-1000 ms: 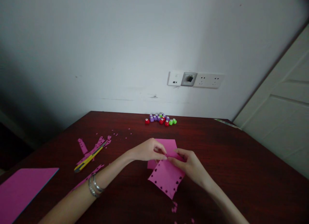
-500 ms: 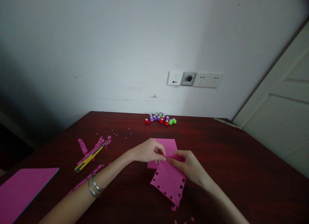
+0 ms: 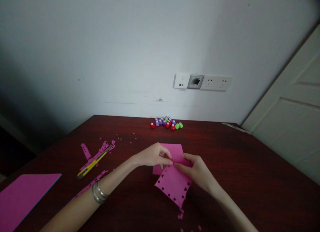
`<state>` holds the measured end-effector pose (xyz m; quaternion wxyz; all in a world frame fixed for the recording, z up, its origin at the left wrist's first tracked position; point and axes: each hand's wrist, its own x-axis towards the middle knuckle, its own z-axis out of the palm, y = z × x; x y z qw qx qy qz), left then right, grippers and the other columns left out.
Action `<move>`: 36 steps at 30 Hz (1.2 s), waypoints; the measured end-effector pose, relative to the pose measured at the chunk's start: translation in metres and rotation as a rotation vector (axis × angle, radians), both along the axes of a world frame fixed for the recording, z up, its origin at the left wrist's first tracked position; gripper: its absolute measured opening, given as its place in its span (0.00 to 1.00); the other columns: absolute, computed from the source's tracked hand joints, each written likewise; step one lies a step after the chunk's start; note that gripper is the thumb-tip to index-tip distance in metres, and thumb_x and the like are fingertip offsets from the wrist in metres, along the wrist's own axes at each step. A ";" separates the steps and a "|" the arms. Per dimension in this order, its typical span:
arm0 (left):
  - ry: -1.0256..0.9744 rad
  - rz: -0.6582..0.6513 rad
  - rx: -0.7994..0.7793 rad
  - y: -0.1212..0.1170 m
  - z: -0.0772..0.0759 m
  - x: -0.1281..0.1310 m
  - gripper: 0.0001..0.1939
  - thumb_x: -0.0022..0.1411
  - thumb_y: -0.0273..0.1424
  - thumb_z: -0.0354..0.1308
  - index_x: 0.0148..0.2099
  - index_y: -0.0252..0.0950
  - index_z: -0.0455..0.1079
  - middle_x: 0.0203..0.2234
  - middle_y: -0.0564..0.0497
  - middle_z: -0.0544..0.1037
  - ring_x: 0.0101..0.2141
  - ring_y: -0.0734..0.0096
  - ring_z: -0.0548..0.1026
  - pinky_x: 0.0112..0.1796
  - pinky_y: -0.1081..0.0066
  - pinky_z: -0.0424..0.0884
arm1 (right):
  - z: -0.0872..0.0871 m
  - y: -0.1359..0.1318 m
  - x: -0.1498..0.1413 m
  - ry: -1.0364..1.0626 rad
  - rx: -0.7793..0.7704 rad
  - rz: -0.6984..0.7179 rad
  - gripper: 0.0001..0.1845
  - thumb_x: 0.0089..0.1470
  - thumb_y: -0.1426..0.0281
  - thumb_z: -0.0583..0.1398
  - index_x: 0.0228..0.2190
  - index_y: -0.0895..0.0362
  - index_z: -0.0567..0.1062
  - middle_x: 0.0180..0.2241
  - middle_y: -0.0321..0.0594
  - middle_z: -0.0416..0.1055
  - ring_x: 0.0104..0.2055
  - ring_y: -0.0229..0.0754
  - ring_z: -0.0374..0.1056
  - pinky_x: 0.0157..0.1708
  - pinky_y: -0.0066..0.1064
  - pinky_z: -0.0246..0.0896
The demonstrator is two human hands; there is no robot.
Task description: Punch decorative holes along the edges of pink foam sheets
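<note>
A pink sheet of paper with small shapes punched along its edges is held up between both hands, its punched corner tilted down toward me. My left hand, with silver bracelets on the wrist, pinches its far edge from the left. From the right, my right hand pinches that same edge, thumb and fingers close to the left fingertips. Behind the hands a plain pink piece of paper lies on the table. What exactly sits between the fingertips is partly hidden.
A yellow utility knife lies on pink punched strips at the left. Several small craft punches are clustered near the wall. A large pink sheet lies at the left edge of the dark wooden table. Tiny cutouts are scattered in front.
The lower end of the punched paper has swung slightly up and to the left. Both hands keep their pinch in nearly the same place.
</note>
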<state>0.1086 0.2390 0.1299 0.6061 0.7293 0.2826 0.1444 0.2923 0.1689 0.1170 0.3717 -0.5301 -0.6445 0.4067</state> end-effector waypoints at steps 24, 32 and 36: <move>-0.006 -0.052 0.162 -0.002 0.009 -0.002 0.08 0.50 0.31 0.60 0.31 0.30 0.73 0.23 0.50 0.75 0.25 0.75 0.72 0.30 0.74 0.68 | -0.006 0.004 0.001 0.067 -0.069 -0.066 0.13 0.44 0.62 0.61 0.26 0.61 0.74 0.24 0.38 0.72 0.24 0.38 0.66 0.21 0.26 0.59; -0.002 -0.012 0.048 0.000 0.005 -0.002 0.09 0.49 0.28 0.60 0.35 0.31 0.72 0.23 0.51 0.75 0.24 0.75 0.73 0.29 0.74 0.69 | -0.002 0.004 0.003 0.089 -0.060 -0.085 0.13 0.43 0.62 0.61 0.26 0.60 0.74 0.24 0.38 0.72 0.24 0.39 0.67 0.21 0.26 0.60; 0.028 0.000 0.015 0.004 -0.002 -0.003 0.07 0.48 0.27 0.59 0.32 0.30 0.72 0.21 0.52 0.74 0.23 0.75 0.73 0.26 0.74 0.69 | 0.000 0.002 0.001 0.139 -0.077 -0.083 0.13 0.42 0.62 0.62 0.28 0.60 0.74 0.24 0.38 0.73 0.24 0.39 0.68 0.21 0.27 0.62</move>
